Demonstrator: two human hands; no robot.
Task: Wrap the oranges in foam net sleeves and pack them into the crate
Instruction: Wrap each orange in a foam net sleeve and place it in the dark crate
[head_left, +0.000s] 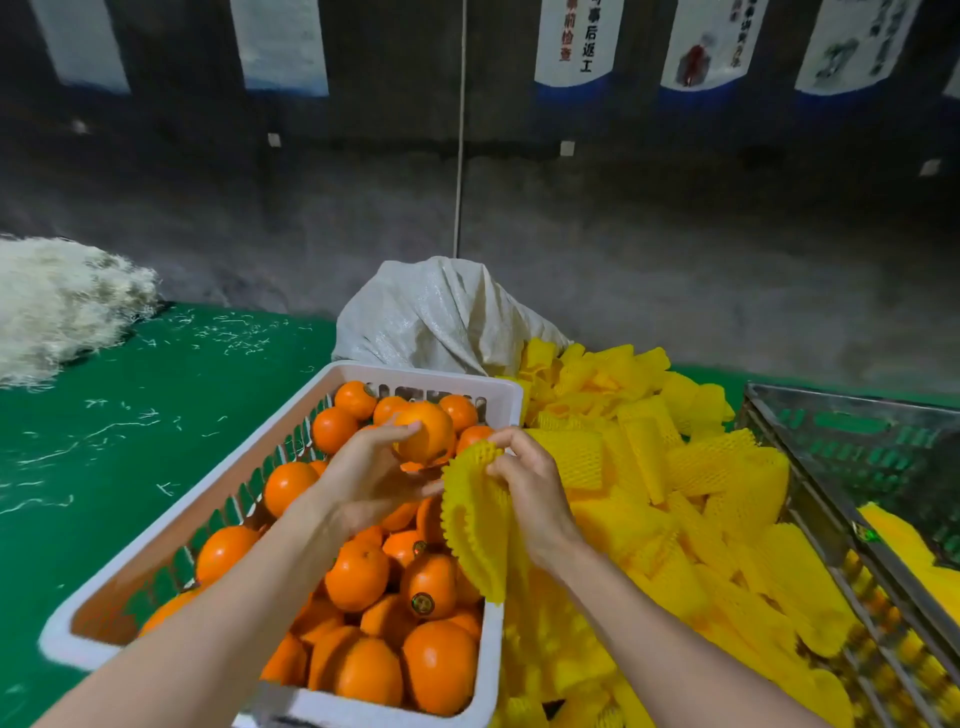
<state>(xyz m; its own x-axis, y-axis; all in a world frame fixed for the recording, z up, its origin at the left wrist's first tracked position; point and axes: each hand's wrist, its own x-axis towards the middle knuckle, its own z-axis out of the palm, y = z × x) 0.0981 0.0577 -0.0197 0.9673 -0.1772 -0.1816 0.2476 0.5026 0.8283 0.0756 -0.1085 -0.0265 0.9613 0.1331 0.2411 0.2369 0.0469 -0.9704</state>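
Above the white basket (311, 699), the left hand (371, 480) gripped an orange (423, 431) beside the foam sleeve (475, 525) pinched by the right hand (530, 486), ready for sleeving.

Above the white slotted plastic basket (431, 376), the left hand (371, 480) curls round a smooth round orange (426, 431); over its right rim, the right hand (527, 491) pinches a yellow foam net sleeve (472, 525).
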